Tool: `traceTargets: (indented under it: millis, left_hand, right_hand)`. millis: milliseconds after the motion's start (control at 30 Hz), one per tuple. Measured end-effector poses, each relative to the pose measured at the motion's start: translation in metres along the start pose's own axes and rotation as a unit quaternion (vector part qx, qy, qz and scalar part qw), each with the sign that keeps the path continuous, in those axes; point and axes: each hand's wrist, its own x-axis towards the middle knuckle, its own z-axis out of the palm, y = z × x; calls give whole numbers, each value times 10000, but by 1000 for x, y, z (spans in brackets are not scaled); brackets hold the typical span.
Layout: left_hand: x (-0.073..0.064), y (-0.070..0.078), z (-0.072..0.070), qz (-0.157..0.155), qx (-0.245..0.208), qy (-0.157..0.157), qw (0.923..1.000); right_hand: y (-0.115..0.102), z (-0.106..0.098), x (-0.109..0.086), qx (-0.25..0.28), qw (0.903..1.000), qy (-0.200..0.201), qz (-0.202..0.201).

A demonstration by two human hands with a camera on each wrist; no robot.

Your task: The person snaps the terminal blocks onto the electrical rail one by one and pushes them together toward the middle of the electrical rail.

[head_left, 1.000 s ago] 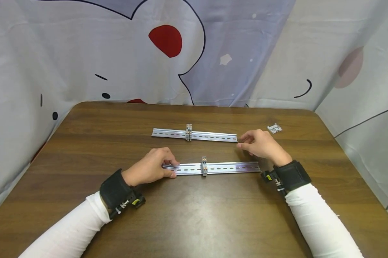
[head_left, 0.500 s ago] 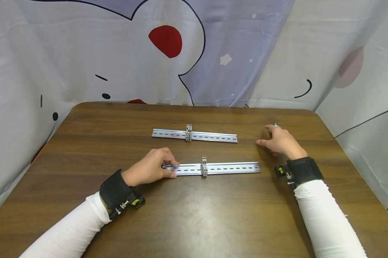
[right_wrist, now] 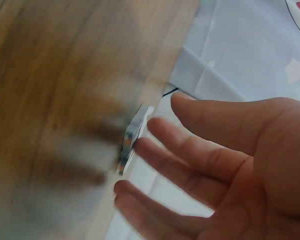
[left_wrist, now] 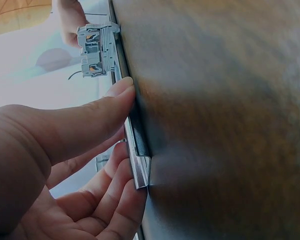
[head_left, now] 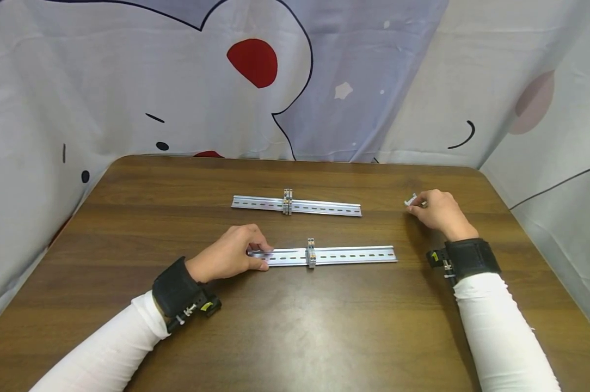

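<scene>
In the head view my left hand holds the left end of the nearer slotted metal DIN rail. Its thumb lies along the near edge, with the fingers on the far side. One grey terminal block sits across that rail; in the left wrist view this terminal block shows small orange parts. At the table's right side, my right hand is at a loose terminal block. In the right wrist view fingertips reach the loose terminal block, while the thumb stands apart from it.
A second DIN rail lies farther back on the wooden table, with terminal blocks clipped side by side near its middle. A printed cloth hangs behind the table's back edge.
My right hand has moved right from beside the back rail's end to the loose terminal block, whose visible part now appears left of the fingers. The left hand and both rails have stayed put.
</scene>
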Motion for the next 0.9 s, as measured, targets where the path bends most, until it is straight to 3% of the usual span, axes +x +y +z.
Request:
traceTargets:
  millis: [267,600,900]
  left_hand:
    - [0,-1,0,-6,11,10,10000]
    - [0,0,0,-77,7,-57,10000]
    - [0,0,0,-45,-19,-8,10000]
  right_hand:
    - [4,2,-1,-21,9995,312,13]
    - [8,-6,-3,242,9985,-224,436]
    - [3,-1,1,481,9978,-351,277]
